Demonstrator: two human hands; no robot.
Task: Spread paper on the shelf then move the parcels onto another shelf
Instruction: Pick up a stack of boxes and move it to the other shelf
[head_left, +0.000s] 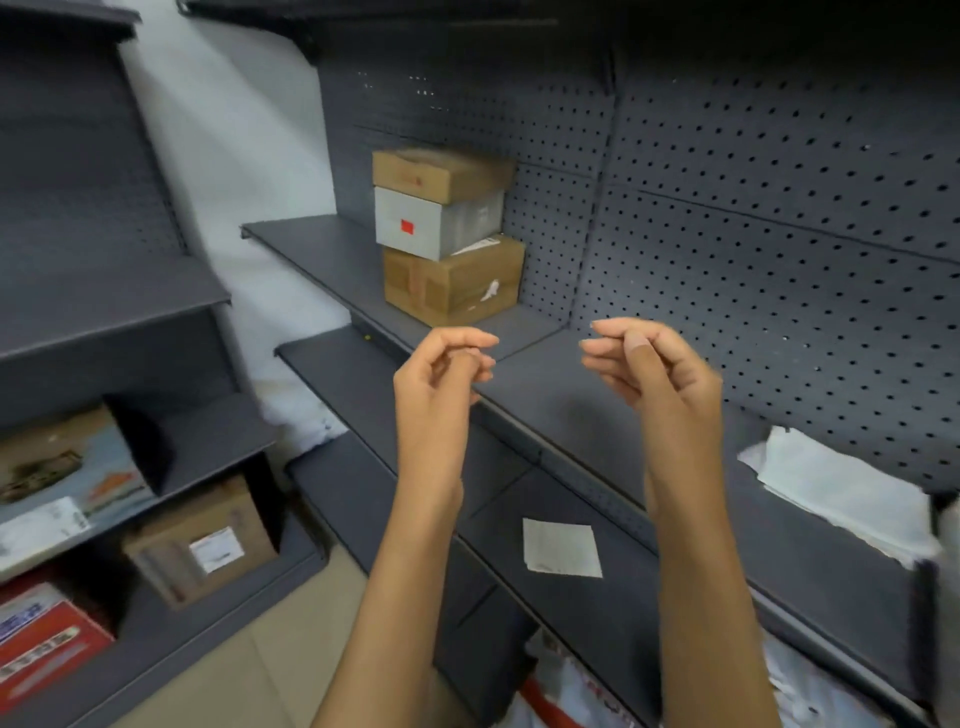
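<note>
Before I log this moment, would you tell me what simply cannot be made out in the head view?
- Label text on the bottom brown box of the stack: too small and blurred.
- White paper pile at right: its far end is cut off by the picture edge.
- Parcels on the lowest shelf: mostly hidden by the forearms and shelf above.
- Left hand and right hand: fingers curled, empty as far as shows.

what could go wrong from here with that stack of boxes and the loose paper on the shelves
1. The three stacked boxes are not squared up; the grey middle box sits skewed, so lifting them together may topple one.
2. Both the left hand and the right hand are empty, fingers curled, and the small paper sheet lies loose on the lower shelf, so it could slide off.
</note>
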